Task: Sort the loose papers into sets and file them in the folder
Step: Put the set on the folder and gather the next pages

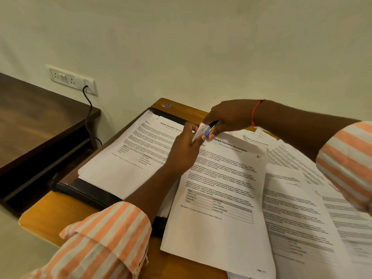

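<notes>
1. Right hand [229, 117]: fingers curled round a small blue-and-black tool [211, 130] (stapler or pen, cannot tell), its tip at the lifted top-left corner of the internship set [221, 198].
2. Left hand [185, 152]: fingertips pinch that same corner, bent up off the sheets.
3. The internship set lies face up, headed "Sample Internship Documentation", its left edge overlapping the black folder [86, 191].
4. The folder lies open on the desk [40, 216], left of the set; a transcript stack [130, 162] rests on it.
5. Loose papers [302, 208] fan out on the right, partly beneath the set.
6. Far left: wall socket [70, 77], 1 cable [88, 111] plugged in, dark side table [30, 121].
</notes>
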Tool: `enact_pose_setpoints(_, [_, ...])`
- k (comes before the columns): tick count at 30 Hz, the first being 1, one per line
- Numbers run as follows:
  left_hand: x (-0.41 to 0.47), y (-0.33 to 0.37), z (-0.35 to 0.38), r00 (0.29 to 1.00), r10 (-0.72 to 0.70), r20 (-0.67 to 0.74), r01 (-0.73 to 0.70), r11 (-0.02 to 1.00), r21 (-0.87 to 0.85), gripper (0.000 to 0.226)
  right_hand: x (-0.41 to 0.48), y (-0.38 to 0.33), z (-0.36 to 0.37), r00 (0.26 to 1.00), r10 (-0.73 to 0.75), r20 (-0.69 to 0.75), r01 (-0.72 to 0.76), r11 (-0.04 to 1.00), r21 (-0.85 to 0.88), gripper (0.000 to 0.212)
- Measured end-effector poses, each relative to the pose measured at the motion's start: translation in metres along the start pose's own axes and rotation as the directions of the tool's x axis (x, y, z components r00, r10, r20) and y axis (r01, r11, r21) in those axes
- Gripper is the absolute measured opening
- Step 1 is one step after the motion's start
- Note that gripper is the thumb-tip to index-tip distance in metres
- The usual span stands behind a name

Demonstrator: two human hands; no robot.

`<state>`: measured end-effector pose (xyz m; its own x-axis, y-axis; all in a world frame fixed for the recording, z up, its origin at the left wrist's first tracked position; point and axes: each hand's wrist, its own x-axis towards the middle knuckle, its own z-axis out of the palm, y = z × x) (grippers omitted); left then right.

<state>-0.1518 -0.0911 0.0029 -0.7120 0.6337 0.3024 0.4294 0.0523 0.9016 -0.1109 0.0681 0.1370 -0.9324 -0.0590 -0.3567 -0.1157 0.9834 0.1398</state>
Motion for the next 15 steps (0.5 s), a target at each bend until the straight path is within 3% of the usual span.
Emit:
enact_pose_setpoints(7, [-0.001,0.01,-0.006,0.989,-0.14,0.047,0.144,0.984,-0.099,0.036,0.001,0.036,-0.01,0.989,0.146,-0.038,-0.139,0.978,0.157,0.034])
enact_pose_setpoints(12, [0.002,0.012,-0.006,0.959,-0.276,0.063,0.281,0.956,-0.087,0.054,0.033,0.056,0.024,0.943,0.324,-0.07,-0.294,0.915,0.278,0.03])
enact_pose_setpoints(15, [0.006,0.011,-0.01,0.947,-0.319,0.032,0.32,0.94,-0.12,0.043,0.06,0.058,0.05,0.902,0.403,-0.157,-0.321,0.866,0.383,0.028])
